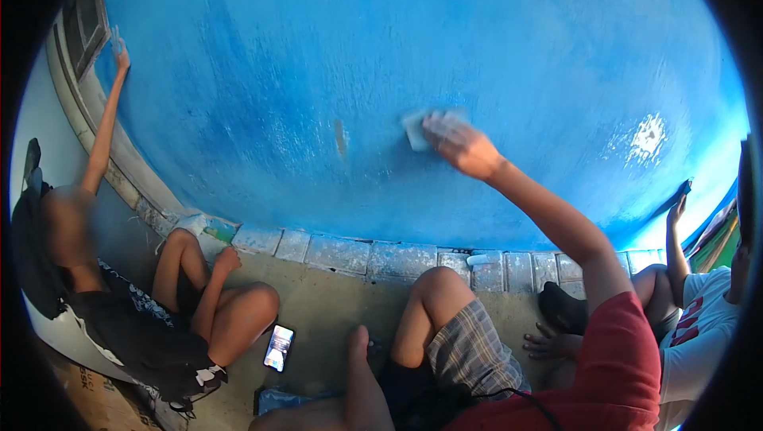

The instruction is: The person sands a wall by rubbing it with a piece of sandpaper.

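Note:
My right hand (462, 145) is raised to a curved blue wall (302, 57), its fingers closed over a pale, flat rectangular pad (416, 130). The pad lies against the wall; motion blurs it and my fingers, so its exact material is unclear. Around it the paint looks wet and streaky, with darker blue patches to the left. A small greyish-brown patch (341, 137) shows left of the pad. A bare limb (367, 379) rises from the bottom edge, probably my leg; I cannot make out my left hand.
A person in black (135, 328) sits at the left, one hand (120, 53) on the wall. Another person in white (699, 335) at the right holds a small dark thing (687, 187) against it. A lit phone (278, 348) lies on the floor. Grey blocks (338, 256) edge the wall.

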Action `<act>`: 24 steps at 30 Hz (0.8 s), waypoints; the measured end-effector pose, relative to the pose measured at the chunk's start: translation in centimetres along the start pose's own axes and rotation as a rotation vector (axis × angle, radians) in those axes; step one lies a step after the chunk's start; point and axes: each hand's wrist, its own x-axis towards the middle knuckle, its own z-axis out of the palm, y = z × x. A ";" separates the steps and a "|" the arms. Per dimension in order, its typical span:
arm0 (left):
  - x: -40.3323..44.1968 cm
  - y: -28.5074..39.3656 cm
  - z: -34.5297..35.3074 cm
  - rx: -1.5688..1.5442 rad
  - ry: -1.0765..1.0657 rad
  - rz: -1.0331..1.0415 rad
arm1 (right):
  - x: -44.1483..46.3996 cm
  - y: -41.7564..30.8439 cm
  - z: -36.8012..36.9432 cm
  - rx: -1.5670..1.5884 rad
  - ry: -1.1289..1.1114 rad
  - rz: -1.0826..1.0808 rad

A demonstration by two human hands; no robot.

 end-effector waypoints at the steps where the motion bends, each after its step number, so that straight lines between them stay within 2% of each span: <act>1: 0.0 0.1 -0.1 0.015 0.008 0.005 | -0.4 -0.5 0.3 0.075 -0.103 -0.111; 4: -0.1 0.1 0.0 0.043 0.005 0.001 | 2.5 2.2 -2.0 -0.224 0.278 0.296; 5: -0.3 0.1 0.2 0.037 -0.006 -0.004 | 3.1 2.4 -3.4 -0.187 0.417 0.538; 7: -0.8 0.5 0.1 0.058 -0.003 -0.011 | 1.9 2.1 -2.0 -0.227 0.321 0.395; 8: -0.9 0.7 0.0 0.070 0.007 -0.002 | -0.2 1.8 -0.7 -0.079 0.086 0.155; 9: -1.1 1.0 -0.1 0.099 0.018 0.003 | -1.8 0.6 0.9 -0.033 0.012 -0.034; 11: -1.5 1.4 -0.3 0.134 0.037 0.005 | -2.3 0.9 0.2 0.121 -0.135 -0.089; 13: -1.6 1.4 -0.3 0.075 0.006 -0.019 | 1.2 3.8 -2.1 -0.243 0.178 0.147; 14: -1.4 1.2 -0.2 0.007 -0.020 -0.039 | 2.6 4.7 -3.2 -0.324 0.362 0.367; 15: -1.2 0.7 -0.2 -0.049 -0.042 -0.059 | 3.1 4.4 -3.2 -0.275 0.309 0.344; 17: 0.4 -0.5 0.0 0.117 0.032 0.023 | 4.3 3.2 -2.9 -0.192 0.230 0.312; 19: 2.7 -1.2 0.3 0.147 0.057 0.046 | 2.5 2.0 0.6 0.016 -0.054 -0.095; 21: 4.7 -1.8 0.9 0.058 0.017 -0.008 | 5.9 3.4 1.2 -0.055 0.002 -0.226; 23: 3.0 -0.9 0.6 -0.049 -0.027 -0.019 | 12.1 4.7 -0.8 -0.324 0.233 0.182; 24: 1.2 -0.4 0.3 -0.099 -0.047 -0.033 | 13.1 4.6 -0.7 -0.236 0.235 0.207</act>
